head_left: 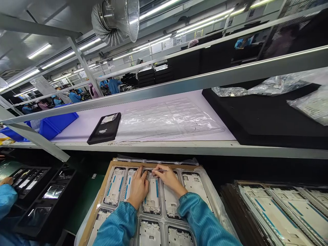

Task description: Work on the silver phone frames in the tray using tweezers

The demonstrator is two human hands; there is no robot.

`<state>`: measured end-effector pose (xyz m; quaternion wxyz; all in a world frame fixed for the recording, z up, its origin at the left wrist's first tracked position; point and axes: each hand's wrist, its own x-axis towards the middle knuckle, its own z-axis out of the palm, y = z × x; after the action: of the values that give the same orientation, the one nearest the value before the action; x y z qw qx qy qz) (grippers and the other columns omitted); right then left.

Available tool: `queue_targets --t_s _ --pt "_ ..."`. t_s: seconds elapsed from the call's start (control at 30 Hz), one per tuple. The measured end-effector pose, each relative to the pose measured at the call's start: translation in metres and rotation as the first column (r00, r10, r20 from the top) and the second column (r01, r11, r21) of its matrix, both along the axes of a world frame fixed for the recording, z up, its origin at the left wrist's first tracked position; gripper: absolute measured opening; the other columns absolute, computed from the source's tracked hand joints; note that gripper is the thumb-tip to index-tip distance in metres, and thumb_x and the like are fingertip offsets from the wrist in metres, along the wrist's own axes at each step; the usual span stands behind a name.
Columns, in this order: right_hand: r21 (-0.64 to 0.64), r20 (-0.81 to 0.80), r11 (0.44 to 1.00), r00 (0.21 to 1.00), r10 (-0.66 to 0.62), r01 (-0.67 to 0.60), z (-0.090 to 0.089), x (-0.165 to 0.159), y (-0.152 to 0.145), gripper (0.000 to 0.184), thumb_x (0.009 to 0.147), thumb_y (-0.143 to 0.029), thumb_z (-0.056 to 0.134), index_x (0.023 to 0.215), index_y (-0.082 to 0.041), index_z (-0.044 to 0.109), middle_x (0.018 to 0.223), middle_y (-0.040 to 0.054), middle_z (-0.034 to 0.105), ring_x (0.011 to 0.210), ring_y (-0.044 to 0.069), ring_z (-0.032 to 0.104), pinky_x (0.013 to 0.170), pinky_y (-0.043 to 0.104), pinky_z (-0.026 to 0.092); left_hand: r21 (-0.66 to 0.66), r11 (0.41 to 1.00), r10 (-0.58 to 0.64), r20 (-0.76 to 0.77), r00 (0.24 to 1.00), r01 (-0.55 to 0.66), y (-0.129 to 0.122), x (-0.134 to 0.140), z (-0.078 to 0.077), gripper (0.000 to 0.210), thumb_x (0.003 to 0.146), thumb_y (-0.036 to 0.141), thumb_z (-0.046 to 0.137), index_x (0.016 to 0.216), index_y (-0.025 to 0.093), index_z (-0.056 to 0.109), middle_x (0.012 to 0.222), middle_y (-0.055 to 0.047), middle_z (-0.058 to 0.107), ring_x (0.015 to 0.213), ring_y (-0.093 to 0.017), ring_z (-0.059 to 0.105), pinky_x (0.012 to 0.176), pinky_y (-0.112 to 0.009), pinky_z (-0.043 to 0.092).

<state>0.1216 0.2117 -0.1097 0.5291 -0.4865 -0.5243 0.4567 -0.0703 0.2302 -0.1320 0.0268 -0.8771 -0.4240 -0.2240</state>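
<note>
A clear plastic tray holds several phone middle frames in separate pockets. My left hand lies over the tray's back row, fingers stretched forward and fingertips resting at the top of a phone frame with blue strips. My right hand is closed on a thin metal tool that looks like tweezers; its tip points left at the top of the same frame, close to my left fingertips. A frame with blue strips lies at the left. The frame at the right shows no blue strips.
At the right stands a stack of trays with more phone frames. On the shelf lie clear plastic sheets, a small black tray, a large black tray and blue bins. A co-worker's sleeve shows at left.
</note>
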Motion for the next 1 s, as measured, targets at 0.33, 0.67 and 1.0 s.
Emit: queue_targets --t_s 0.33,0.67,1.0 --pt "0.135 0.196 0.990 0.979 -0.056 0.029 -0.002 0.004 0.000 0.033 0.085 -0.051 0.062 0.069 -0.023 0.062 0.063 0.0011 0.065 0.061 0.020 0.060 0.062 0.031 0.043 -0.007 1.000 0.003 -0.031 1.000 -0.003 -0.001 0.000 0.006 0.047 0.087 0.006 0.046 0.128 0.016 0.066 0.143 -0.017 0.056 0.130 -0.034 0.056 0.104 -0.052 0.052" --pt "0.178 0.254 0.983 0.964 -0.079 0.034 -0.004 0.005 -0.001 0.034 0.090 -0.049 0.058 0.071 -0.022 0.064 0.066 0.0015 0.067 0.064 0.020 0.060 0.062 0.029 0.042 -0.005 1.000 0.006 -0.075 0.997 -0.006 -0.004 0.001 0.014 0.049 0.084 0.005 0.047 0.129 0.016 0.066 0.144 -0.017 0.056 0.129 -0.033 0.056 0.103 -0.052 0.052" --pt "0.149 0.264 0.989 0.964 -0.044 0.004 -0.003 0.007 0.002 0.040 0.090 -0.056 0.057 0.071 -0.022 0.064 0.067 0.0024 0.068 0.065 0.020 0.060 0.063 0.031 0.042 -0.002 1.000 0.006 -0.076 0.997 -0.006 -0.002 -0.002 0.009 0.050 0.086 0.006 0.045 0.130 0.018 0.065 0.145 -0.016 0.055 0.131 -0.033 0.055 0.104 -0.053 0.051"
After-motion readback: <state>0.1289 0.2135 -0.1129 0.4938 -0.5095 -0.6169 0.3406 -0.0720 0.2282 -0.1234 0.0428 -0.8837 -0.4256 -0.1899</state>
